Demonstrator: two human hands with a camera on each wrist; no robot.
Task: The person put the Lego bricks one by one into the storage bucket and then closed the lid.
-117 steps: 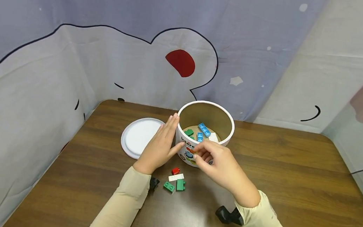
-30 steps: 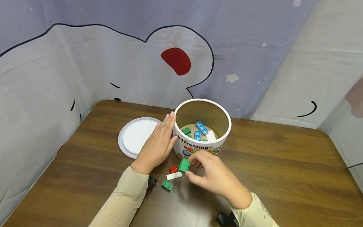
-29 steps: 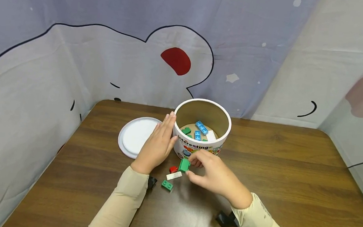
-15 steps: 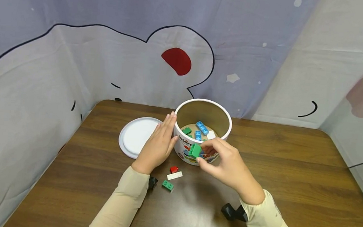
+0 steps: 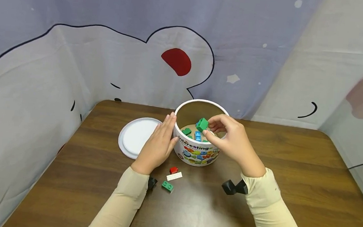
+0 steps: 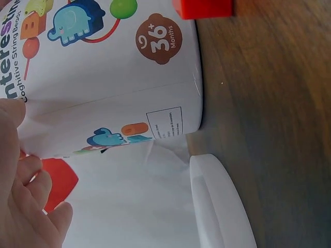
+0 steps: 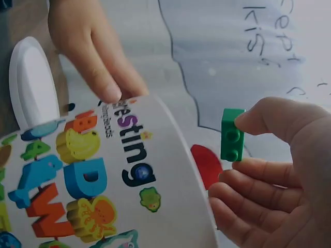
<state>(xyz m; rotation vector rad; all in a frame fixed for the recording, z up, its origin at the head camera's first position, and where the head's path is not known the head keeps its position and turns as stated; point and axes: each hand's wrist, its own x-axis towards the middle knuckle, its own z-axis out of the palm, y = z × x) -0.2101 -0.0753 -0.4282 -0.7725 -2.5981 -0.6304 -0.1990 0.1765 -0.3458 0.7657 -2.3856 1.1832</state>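
My right hand pinches a green building block between thumb and fingertips, over the mouth of a round white printed tub. The right wrist view shows the two studs of this green block and the hand beyond the tub's rim. My left hand rests with straight fingers against the tub's left side. Inside the tub lie a blue block and several green pieces; the right hand hides part of the inside. In front of the tub are a red block, a white block and another green block.
A white round lid lies left of the tub, partly behind the left hand. The wooden table ends at a patterned cloth backdrop behind and at both sides. Black wrist cameras stick out from both sleeves.
My right hand picked up a green block from the table, lifted it past the tub's front and brought it over the opening. The left hand stays against the tub.
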